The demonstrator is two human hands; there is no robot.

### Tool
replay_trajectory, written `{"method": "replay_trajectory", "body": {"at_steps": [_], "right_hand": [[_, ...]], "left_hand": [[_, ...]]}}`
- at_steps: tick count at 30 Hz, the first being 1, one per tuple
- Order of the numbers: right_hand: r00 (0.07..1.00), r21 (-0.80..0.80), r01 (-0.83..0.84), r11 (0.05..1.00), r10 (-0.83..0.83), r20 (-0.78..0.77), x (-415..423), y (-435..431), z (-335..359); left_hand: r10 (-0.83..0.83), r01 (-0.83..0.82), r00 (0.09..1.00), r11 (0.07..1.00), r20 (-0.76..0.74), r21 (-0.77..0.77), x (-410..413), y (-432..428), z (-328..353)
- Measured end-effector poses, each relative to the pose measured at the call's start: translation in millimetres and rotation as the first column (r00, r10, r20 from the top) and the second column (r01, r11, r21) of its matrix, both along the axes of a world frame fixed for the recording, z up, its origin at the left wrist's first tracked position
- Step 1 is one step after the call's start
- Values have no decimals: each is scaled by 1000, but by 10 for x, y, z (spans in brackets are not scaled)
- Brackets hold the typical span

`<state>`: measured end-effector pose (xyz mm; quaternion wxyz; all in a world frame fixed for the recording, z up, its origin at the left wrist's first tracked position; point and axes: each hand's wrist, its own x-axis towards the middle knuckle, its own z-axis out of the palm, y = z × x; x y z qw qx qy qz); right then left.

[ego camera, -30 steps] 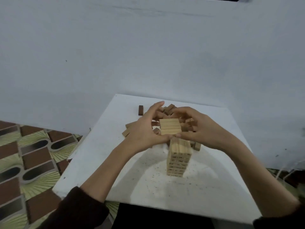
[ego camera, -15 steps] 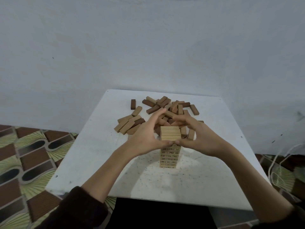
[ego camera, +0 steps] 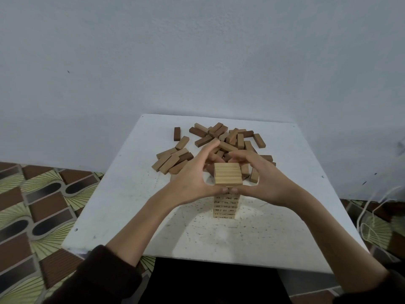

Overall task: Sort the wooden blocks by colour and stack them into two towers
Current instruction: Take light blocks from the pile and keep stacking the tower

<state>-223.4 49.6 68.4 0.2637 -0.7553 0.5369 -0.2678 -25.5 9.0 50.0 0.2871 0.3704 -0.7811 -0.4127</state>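
One left hand (ego camera: pixel 190 181) and one right hand (ego camera: pixel 266 183) clasp one pale tower (ego camera: pixel 228 174).

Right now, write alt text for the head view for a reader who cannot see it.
A left hand and right hand cup the top of a light block tower on a white table, thumbs meeting on its near face. A pile of loose light and dark blocks lies behind it.
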Motion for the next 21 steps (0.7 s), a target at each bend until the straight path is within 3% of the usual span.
{"method": "replay_trajectory", "body": {"at_steps": [9, 13, 21], "right_hand": [[1000, -2, -7, 1000, 7, 10, 2, -6, -21], [996, 11, 17, 1000, -18, 86, 21, 60, -85], [940, 185, 143, 972, -192, 283, 300, 270, -355]], "left_hand": [[7, -7, 1000, 1000, 3, 0, -7, 8, 1], [24, -24, 1000, 999, -17, 44, -10, 92, -16], [47, -27, 995, 976, -89, 217, -133, 336, -228]]}}
